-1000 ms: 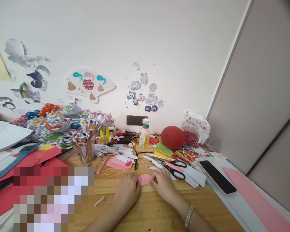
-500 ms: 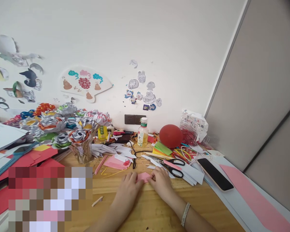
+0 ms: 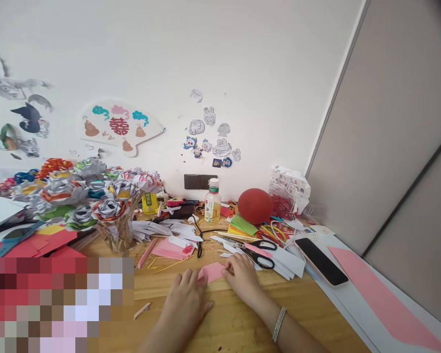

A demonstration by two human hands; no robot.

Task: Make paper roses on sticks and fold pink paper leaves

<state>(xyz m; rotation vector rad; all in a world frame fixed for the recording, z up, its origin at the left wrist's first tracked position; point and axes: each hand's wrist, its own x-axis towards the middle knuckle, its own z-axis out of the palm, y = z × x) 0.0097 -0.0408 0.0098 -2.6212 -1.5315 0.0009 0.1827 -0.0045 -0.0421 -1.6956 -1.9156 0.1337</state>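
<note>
A folded piece of pink paper (image 3: 213, 272) lies on the wooden table between my hands. My left hand (image 3: 184, 299) rests at its left edge, the fingers lying on or beside the paper and the thumb held apart. At the right edge, my right hand (image 3: 242, 278), with a sparkly bracelet on the wrist, has thumb and fingers bent together on the paper. Just behind the right hand are black-handled scissors (image 3: 261, 253) on white paper strips. A stack of pink paper (image 3: 171, 249) sits beyond my left hand.
Paper flowers (image 3: 112, 211) stand in a container at the left. Farther back are a drink bottle (image 3: 212, 203) and a red balloon (image 3: 255, 206). A phone (image 3: 321, 261) lies on the right over white and pink sheets. One lower-left area is pixelated.
My left hand has moved left and toward me, its thumb coming off the paper, so more pink paper shows. My right hand stays at the paper's right edge. The view has shifted slightly right.
</note>
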